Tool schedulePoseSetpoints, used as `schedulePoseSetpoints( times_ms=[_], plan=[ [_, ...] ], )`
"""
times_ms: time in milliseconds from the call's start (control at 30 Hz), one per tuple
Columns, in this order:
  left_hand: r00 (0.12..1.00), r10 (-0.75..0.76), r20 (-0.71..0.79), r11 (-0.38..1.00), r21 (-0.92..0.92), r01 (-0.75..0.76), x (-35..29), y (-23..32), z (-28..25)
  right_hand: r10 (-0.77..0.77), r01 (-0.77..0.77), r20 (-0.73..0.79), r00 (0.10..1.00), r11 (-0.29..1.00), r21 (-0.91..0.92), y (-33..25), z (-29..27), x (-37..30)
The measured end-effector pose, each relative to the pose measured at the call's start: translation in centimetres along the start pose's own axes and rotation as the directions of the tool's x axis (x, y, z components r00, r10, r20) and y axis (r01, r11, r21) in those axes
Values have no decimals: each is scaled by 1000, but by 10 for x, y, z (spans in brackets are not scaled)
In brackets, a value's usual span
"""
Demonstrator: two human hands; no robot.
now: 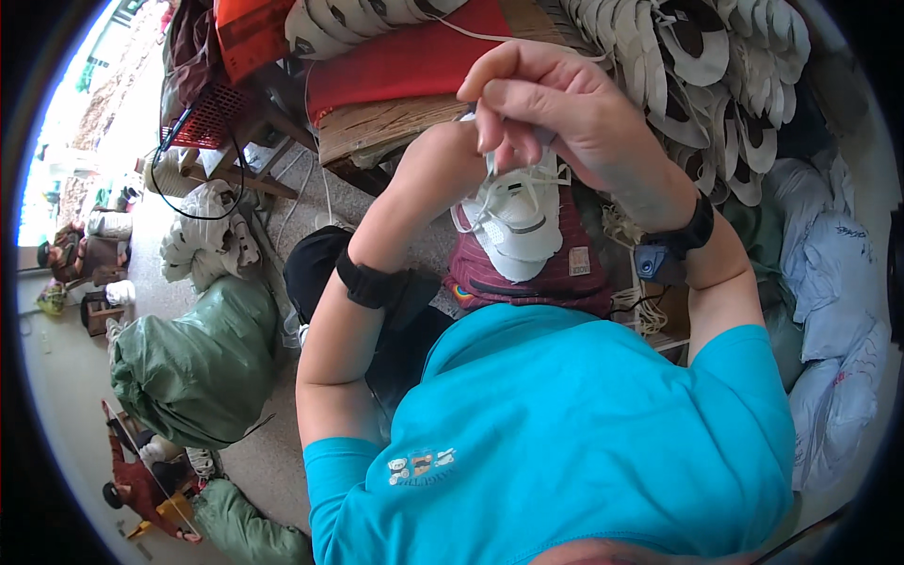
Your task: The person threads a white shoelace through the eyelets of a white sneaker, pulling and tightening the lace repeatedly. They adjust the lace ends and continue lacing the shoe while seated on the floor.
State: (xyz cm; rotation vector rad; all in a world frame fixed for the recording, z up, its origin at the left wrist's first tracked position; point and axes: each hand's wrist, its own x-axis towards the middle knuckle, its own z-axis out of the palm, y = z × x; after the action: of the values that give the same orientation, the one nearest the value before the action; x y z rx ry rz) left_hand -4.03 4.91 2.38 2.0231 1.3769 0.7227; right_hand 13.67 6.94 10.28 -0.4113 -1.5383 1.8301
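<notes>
A white sports shoe upper (527, 247) rests toe toward me on maroon striped cloth (469, 264) at my lap. Its white shoelace (483, 202) hangs in loose loops over the tongue. My left hand (450, 155) is bent in at the shoe's lacing with its fingers curled; my right hand's fingers partly cover their tips. Just above and to the right, my right hand (556, 108) is closed, thumb pressed to the bent index finger, with lace at its fingers. The exact grip is partly hidden.
Ahead stands a wooden bench (377, 127) with red cloth (395, 71) and a row of white uppers (348, 24). Many more uppers (697, 47) hang at the far right. Green sacks (202, 363) lie left, pale bags (838, 301) right. Another person (141, 480) sits far left.
</notes>
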Motion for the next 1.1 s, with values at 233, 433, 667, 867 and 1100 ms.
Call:
schedulePoseSetpoints(
  times_ms=[233, 433, 667, 867, 1100],
  plan=[
    [981, 188, -39, 957, 233, -174, 16, -4, 40, 39, -38, -41, 998, 999, 37, 11, -4, -5],
    [992, 81, -92, 953, 300, -50, -2, 9, -1, 3, 23, -218, 976, 993, 117, 4, -59, -30],
    [644, 168, -747, 872, 418, 257, -55, -95, -99, -346, 348, -776, 527, 921, -174, -39, -229, -93],
    [675, 88, -733, 920, 319, 226, -75, -101, -71, -552, -117, -596, 583, 670, -733, -3, -190, -84],
    [871, 379, -312, 916, 264, -303, -71, -22, 14, -56, 6, -19, 998, 403, -915, 47, -62, -51]
  ],
)
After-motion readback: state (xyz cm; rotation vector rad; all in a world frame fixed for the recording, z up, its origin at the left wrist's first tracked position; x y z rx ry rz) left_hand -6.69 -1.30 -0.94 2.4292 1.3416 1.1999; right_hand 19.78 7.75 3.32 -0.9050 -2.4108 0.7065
